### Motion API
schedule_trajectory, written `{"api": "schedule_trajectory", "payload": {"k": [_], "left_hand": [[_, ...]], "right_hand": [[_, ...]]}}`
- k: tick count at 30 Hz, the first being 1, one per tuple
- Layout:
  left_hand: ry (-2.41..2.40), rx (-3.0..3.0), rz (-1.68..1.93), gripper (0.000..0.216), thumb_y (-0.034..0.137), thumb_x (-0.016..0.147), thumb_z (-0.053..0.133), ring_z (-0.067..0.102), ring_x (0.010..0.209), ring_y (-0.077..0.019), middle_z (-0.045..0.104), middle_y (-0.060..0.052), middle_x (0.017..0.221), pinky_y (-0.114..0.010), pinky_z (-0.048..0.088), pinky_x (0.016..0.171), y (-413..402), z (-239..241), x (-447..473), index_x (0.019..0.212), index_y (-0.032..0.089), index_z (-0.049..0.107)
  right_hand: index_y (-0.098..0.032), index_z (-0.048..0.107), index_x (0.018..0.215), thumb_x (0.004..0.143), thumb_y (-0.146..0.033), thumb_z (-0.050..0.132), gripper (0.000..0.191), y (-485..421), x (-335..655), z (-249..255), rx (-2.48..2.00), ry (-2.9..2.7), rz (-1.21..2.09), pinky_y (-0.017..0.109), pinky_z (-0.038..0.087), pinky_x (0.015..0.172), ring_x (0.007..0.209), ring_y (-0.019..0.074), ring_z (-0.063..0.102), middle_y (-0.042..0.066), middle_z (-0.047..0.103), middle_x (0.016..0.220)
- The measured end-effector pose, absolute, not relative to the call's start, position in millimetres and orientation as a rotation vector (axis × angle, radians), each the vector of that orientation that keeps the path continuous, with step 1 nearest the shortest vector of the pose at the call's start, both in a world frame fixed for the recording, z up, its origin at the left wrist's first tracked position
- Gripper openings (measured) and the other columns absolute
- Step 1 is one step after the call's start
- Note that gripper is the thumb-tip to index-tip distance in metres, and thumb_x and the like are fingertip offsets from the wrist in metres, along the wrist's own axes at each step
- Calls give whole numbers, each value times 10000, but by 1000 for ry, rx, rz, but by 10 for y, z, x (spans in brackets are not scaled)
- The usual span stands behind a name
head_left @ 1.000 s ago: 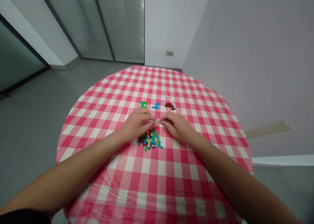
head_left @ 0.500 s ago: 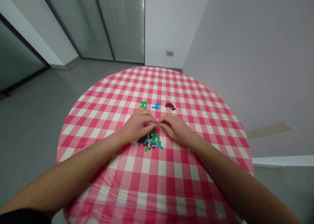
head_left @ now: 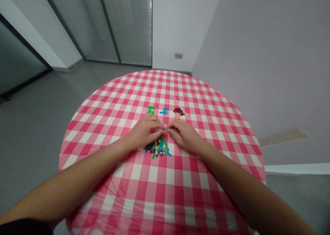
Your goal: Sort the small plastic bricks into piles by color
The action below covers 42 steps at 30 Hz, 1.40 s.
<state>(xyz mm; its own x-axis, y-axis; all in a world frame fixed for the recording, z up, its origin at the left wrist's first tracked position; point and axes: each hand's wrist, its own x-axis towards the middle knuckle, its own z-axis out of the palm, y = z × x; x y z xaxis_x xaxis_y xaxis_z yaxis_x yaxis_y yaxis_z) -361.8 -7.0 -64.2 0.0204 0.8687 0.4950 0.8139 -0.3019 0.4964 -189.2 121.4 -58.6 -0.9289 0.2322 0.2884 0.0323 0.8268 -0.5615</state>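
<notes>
My left hand [head_left: 144,132] and my right hand [head_left: 184,135] meet fingertip to fingertip above a mixed pile of small coloured pieces [head_left: 157,148]. Both pinch a tiny green piece [head_left: 165,129] between them. Just beyond my hands lie three small sorted groups: green pieces [head_left: 150,109], blue pieces [head_left: 164,111] and dark brown pieces [head_left: 178,111]. All of it rests on a round table with a red and white checked cloth [head_left: 160,180].
The table stands in a room corner, with a white wall on the right and glass doors with blinds at the back left. Grey floor surrounds the table. A wall socket [head_left: 178,56] sits low on the far wall.
My hands were slightly apart, the right one holding a green piece; their fingertips have since come together over the pile and stayed joined.
</notes>
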Motion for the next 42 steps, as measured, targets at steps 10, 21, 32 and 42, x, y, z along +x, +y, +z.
{"api": "schedule_trajectory", "payload": {"k": [10,21,32,42], "left_hand": [[1833,2174,1156,109,272,933,603,590,846,-190,678,-18,836,-358,445,794,-70,-668,-3648,919,237,705],[1813,2158,1136,155,287,949,578,587,830,-188,679,-17,812,-359,443,795,-69,-655,-3642,868,228,695],[1767,2118,1134,170,203,950,544,593,834,-185,678,-16,814,-364,470,796,-72,-616,-3624,872,226,693],[1807,2142,1285,83,161,853,657,596,871,-184,669,-18,855,-363,484,819,-65,-656,-3615,884,226,700]], "right_hand": [[-189,697,957,912,-262,565,157,1222,-1881,-617,-174,-2585,693,275,412,632,662,154,564,33,659,731],[-182,707,944,911,-278,572,169,1244,-1882,-638,-139,-2574,645,269,394,612,650,149,558,36,673,729],[-196,703,925,921,-282,551,175,1264,-1883,-629,-198,-2583,661,285,421,643,684,164,589,43,693,763],[-181,692,928,926,-276,546,174,1257,-1898,-629,-175,-2590,725,289,428,662,706,170,594,52,685,781]]}}
